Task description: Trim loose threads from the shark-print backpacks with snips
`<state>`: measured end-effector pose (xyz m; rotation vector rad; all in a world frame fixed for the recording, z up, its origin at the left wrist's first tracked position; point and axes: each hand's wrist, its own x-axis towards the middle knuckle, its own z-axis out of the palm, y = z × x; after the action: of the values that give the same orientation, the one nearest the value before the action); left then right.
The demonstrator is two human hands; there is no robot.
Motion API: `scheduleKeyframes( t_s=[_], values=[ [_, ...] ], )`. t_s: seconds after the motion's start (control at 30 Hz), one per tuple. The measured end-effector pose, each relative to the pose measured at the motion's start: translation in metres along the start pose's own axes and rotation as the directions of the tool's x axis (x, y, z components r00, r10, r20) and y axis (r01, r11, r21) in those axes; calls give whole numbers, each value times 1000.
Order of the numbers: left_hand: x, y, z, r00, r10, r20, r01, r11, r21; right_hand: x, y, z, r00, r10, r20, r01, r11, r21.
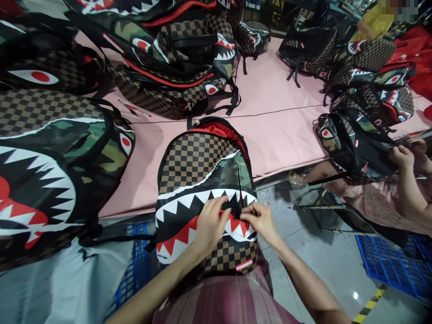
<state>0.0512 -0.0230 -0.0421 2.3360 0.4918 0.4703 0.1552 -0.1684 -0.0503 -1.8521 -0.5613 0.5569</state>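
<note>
A backpack [192, 157] with a brown-and-black check, camouflage and a shark-mouth print rests upright against my lap at the table edge. Its top is unzipped, showing red lining [219, 128]. Spread across the printed teeth is my left hand [212, 222], open, fingers stretched over the front panel. My right hand [259, 220] is closed in a pinch at the panel's right side. Thin dark strands [240, 180] run down the panel to its fingertips; a small dark thing also shows at those fingers, too blurred to name.
Similar backpacks lie on the pink-covered table [280, 130], including a large one [50, 117] close on my left. At right, another person's hand [403, 157] is on a black-backed backpack [364, 144]. Blue plastic crates [394, 265] stand on the floor.
</note>
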Motion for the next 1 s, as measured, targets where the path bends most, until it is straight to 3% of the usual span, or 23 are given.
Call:
scheduleKeyframes(
  t_s=[0.13, 0.23, 0.3, 0.33, 0.4, 0.47, 0.57, 0.63, 0.7, 0.77, 0.83, 0.93, 1.0],
  values=[
    [47, 22, 43, 976, -165, 146, 152, 984, 93, -48, 18, -4, 996, -88, 21, 86, 993, 84],
    [56, 16, 54, 940, -282, 193, 253, 954, 161, -40, 28, -15, 994, -2, 107, -12, 991, 130],
    [56, 8, 54, 928, -319, 192, 285, 940, 186, -11, 34, -31, 986, 53, 158, -76, 987, 144],
    [56, 6, 53, 926, -325, 191, 287, 937, 200, 10, 37, -40, 990, 73, 120, -89, 986, 139],
    [60, 3, 51, 923, -321, 214, 274, 936, 222, 59, 44, -59, 991, 97, -87, -92, 994, 60],
    [67, 6, 49, 901, -343, 264, 271, 923, 273, 111, 52, -70, 960, 66, -271, -111, 981, -156],
    [75, 17, 44, 859, -392, 330, 229, 870, 436, 177, 64, -68, 958, 12, -287, -150, 873, -465],
    [73, 28, 35, 880, -338, 334, 127, 845, 520, 203, 67, -59, 967, -16, -255, -121, 849, -514],
    [64, 42, 22, 944, -178, 279, -1, 841, 542, 213, 62, -52, 971, -63, -232, -68, 855, -515],
    [51, 55, 9, 988, 41, 146, -115, 830, 546, 206, 50, -53, 963, -123, -241, -19, 859, -512],
    [41, 64, -2, 974, 227, 8, -193, 809, 555, 182, 30, -59, 934, -206, -291, 45, 879, -475],
    [34, 72, -9, 944, 323, -69, -231, 795, 561, 123, -6, -68, 853, -391, -345, 266, 895, -358],
    [33, 73, -10, 940, 334, -63, -245, 795, 555, 82, -26, -65, 819, -524, -234, 440, 835, -332]
  ],
)
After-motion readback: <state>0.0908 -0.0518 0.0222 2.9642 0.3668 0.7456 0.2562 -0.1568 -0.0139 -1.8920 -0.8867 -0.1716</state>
